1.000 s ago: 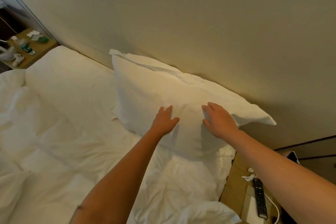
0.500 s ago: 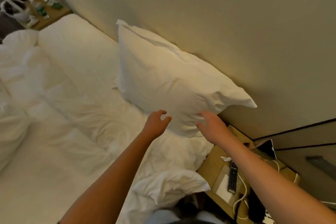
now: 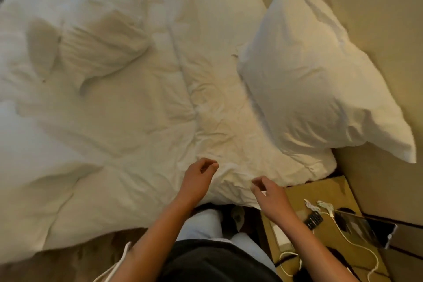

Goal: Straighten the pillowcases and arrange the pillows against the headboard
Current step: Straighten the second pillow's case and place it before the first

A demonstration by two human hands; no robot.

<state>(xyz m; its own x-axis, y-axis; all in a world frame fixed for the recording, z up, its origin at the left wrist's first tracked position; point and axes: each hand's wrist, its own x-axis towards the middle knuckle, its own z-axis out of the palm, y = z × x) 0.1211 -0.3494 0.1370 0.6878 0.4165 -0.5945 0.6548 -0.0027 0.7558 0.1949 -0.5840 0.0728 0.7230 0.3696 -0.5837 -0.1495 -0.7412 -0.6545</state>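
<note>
A white pillow [image 3: 313, 75] leans upright against the beige headboard [image 3: 377, 18] at the right side of the bed. A second, rumpled white pillow [image 3: 98, 46] lies flat among the duvet folds at the upper left. My left hand [image 3: 198, 179] hovers over the near edge of the white duvet [image 3: 128, 144], fingers loosely curled, holding nothing. My right hand [image 3: 269, 194] hangs near the duvet's corner with fingers loosely curled and nothing in it. Both hands are well clear of the upright pillow.
A wooden nightstand [image 3: 325, 192] stands at the lower right, carrying a black remote [image 3: 313, 220], white cables [image 3: 320, 206] and a dark tablet [image 3: 364, 229]. My legs and dark shirt fill the bottom centre. Brown floor shows at the lower left.
Both hands have come off the upright pillow and drawn back toward me, over the duvet edge. The view has swung down and left, showing the rumpled pillow.
</note>
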